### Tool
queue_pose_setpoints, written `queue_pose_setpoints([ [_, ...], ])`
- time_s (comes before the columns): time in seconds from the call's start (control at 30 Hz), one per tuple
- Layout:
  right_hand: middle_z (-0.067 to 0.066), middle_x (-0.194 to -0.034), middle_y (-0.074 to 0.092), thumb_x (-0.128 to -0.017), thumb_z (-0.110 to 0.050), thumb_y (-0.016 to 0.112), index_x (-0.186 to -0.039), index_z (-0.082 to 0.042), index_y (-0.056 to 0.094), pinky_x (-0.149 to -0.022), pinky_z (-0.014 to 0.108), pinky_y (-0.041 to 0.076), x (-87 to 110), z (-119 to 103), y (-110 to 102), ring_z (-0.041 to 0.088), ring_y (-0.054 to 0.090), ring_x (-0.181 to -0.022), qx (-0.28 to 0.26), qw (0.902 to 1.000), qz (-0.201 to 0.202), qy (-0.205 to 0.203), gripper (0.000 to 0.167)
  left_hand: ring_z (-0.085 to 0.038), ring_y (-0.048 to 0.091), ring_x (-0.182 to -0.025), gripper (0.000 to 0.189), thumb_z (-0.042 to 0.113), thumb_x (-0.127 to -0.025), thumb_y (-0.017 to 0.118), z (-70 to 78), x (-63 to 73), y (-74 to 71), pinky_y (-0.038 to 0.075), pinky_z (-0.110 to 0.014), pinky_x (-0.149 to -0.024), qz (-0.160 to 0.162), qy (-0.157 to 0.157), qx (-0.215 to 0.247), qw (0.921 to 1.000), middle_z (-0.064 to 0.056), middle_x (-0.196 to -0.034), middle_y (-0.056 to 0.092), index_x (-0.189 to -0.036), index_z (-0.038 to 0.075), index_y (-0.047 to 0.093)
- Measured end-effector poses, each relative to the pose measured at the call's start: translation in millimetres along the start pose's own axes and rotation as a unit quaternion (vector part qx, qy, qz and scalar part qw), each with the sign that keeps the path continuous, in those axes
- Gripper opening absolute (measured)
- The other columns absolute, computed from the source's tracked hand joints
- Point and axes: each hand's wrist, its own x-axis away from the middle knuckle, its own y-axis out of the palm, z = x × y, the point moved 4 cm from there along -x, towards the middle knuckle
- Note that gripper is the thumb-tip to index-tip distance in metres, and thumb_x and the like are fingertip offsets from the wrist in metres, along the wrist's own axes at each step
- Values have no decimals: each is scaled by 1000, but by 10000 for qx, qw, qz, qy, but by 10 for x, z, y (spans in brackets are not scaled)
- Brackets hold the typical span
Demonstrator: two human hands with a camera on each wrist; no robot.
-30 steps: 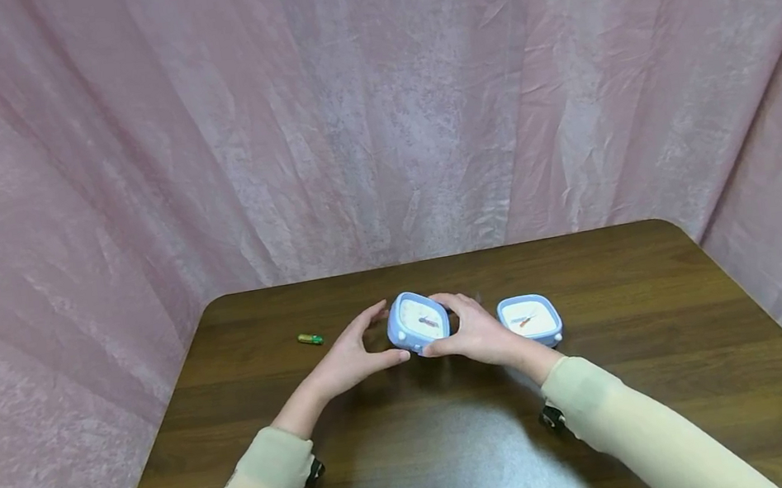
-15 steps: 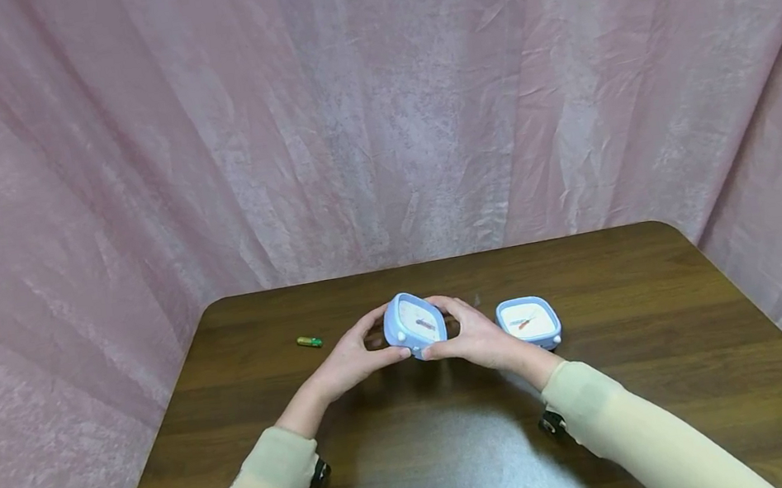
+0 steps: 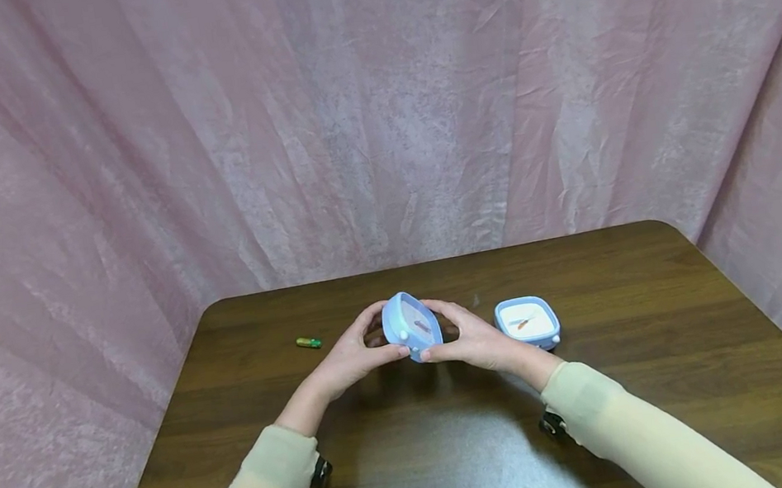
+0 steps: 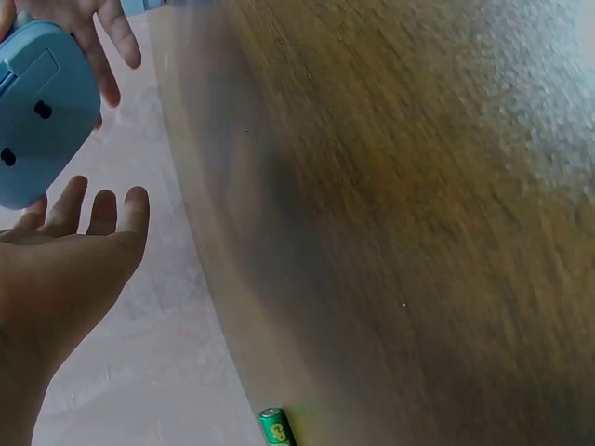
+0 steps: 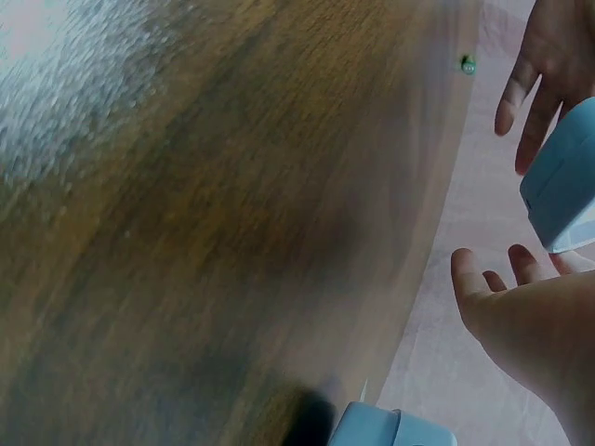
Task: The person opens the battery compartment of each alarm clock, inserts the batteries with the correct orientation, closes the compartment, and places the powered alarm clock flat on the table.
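A light blue alarm clock [image 3: 402, 322] with a white face is held up off the table between both hands. The left hand [image 3: 351, 360] grips its left side, thumb at the lower edge. On the other side, the right hand [image 3: 475, 340] pinches it with the thumb near the bottom and fingers at the top right. In the left wrist view the back of the clock [image 4: 51, 102] shows a battery cover and two dark knobs. A second, similar clock [image 3: 526, 323] lies face up to the right, near the right forearm.
A green and gold battery [image 3: 309, 343] lies on the brown wooden table [image 3: 642, 375], left of the left hand. Pink curtains [image 3: 373, 113] hang behind the table's far edge.
The held clock has turned so its face points more to the right and more of its left side shows. Both hands have stayed nearly in place, with the left fingers now against the clock.
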Motion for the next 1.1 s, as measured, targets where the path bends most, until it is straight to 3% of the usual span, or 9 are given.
queue_pose_setpoints([
  [0.27, 12, -164, 24, -87, -36, 82, -163, -20, 25, -112, 58, 34, 17, 14, -8, 41, 30, -147, 293, 9993, -43, 222, 97, -31, 44, -138, 85, 27, -88, 84, 2, -10, -5, 43, -50, -106, 64, 55, -156, 9998, -3, -150, 48, -157, 23, 33],
  [0.5, 7, -166, 27, -82, -42, 86, -166, -26, 13, -118, 60, 17, 13, -33, -59, 27, 16, -153, 1009, 9948, 20, -125, 112, -26, 47, -135, 86, 30, -86, 85, 19, -7, -22, 46, -49, -103, 141, 79, -479, 9987, -2, -147, 51, -156, 23, 35],
  [0.67, 0, -167, 27, -81, -48, 86, -165, -35, 15, -117, 62, 19, 19, -91, -112, 25, 15, -153, 1315, 9911, 50, -193, 110, -26, 49, -133, 91, 37, -83, 87, 22, -8, -54, 46, -51, -102, 218, 18, -963, 9951, -1, -144, 52, -156, 21, 35],
  [0.83, -7, -166, 25, -80, -51, 85, -164, -38, 15, -116, 59, 22, 19, -146, -142, 22, 16, -152, 1686, 9853, 36, -266, 110, -23, 48, -133, 97, 44, -81, 87, 33, -23, -65, 39, -52, -109, 240, 94, -1580, 9871, 1, -142, 53, -158, 16, 34],
  [1.1, 0, -166, 23, -79, -49, 87, -165, -35, 16, -116, 58, 26, -20, -210, -114, 22, 16, -152, 2260, 9726, -148, -524, 113, -23, 46, -135, 92, 47, -81, 86, 89, -24, -30, 33, -52, -114, 95, 136, -2129, 9769, 3, -140, 52, -154, 19, 38],
])
